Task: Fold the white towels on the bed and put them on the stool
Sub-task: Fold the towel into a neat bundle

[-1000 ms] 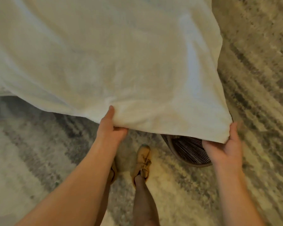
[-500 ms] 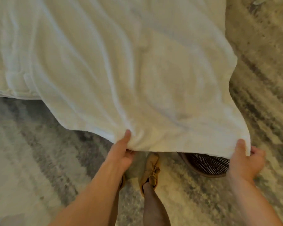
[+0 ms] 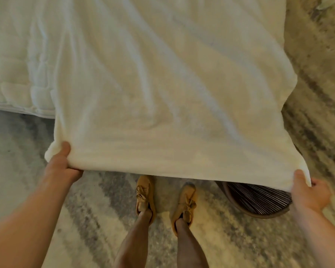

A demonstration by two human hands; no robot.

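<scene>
Your left hand point(image 3: 60, 167) slid along the towel point(image 3: 172, 103) to grip its 8 o'clock corner; your right hand point(image 3: 307, 192) pinched the 4 o'clock corner, so folding could begin.

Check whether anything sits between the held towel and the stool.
Nothing visible does. The left hand and right hand pinch the white towel at its near corners. The stool stands just under the right corner, partly hidden by it.
</scene>
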